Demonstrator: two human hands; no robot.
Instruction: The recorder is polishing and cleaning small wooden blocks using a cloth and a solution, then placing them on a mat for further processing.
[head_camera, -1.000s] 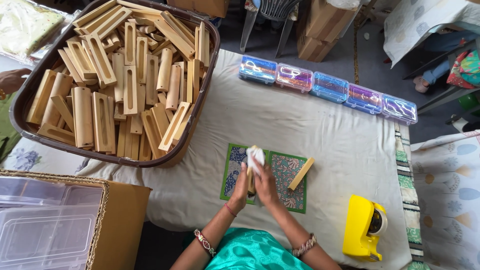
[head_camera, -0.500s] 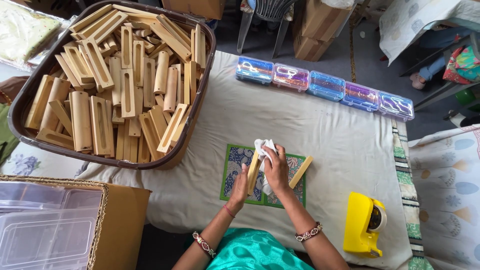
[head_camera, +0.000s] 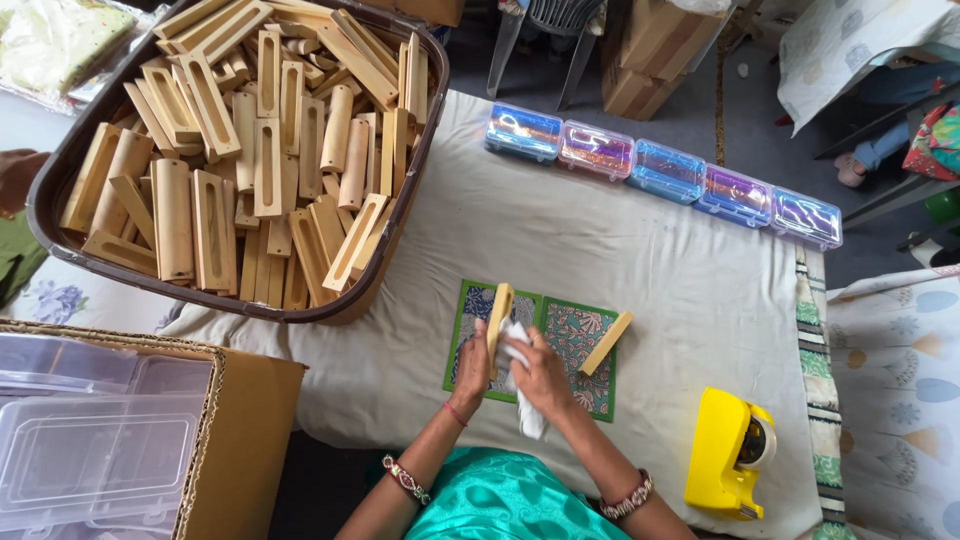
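Wooden piece (head_camera: 499, 312) lower now (cloth-covered table (head_camera: 620, 240)).

Bright even daylight, soft shadows (edges bowed).

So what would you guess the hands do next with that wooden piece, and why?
Probably draw the white cloth further along the wooden piece: the left hand holds it upright over the green mat while the right hand presses the cloth against only its lower part.
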